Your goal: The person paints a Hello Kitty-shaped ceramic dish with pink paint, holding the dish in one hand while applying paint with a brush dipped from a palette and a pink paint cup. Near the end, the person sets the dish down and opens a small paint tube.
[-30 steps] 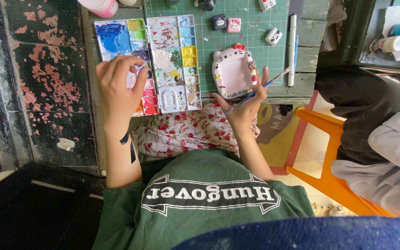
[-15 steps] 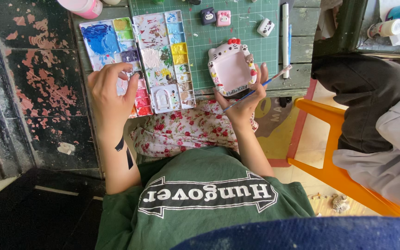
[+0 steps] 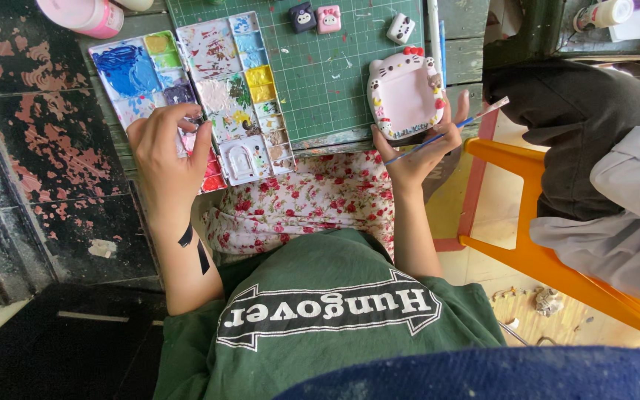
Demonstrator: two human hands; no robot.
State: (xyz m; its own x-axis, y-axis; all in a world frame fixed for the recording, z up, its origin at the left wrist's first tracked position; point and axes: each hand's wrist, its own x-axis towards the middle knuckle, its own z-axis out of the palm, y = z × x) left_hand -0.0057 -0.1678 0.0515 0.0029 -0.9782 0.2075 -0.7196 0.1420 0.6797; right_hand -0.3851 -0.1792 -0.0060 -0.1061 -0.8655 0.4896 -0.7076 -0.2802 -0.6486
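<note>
Head view: right hand (image 3: 416, 152) grips paintbrush (image 3: 446, 131), cat-shaped frame (image 3: 405, 95).

- My desk (image 3: 468, 55) is made of worn, grey-green wooden planks, and its near edge sits just above my lap.
- A green cutting mat (image 3: 327, 81) with a white grid lies flat on the desk, speckled with dabs of paint.
- A white paint palette (image 3: 194, 89) with many wells lies partly on the desk and partly over the mat's left edge; blue, yellow, green, red and pink paint fill the wells.
- Three small painted figures stand on the mat near its far edge: a dark one (image 3: 303, 16), a pink one (image 3: 328, 18) and a white one (image 3: 401, 28).
- A pink-and-white bottle (image 3: 87, 15) lies at the desk's far left corner.
- A thin white stick (image 3: 433, 22) lies along the mat's right edge.
</note>
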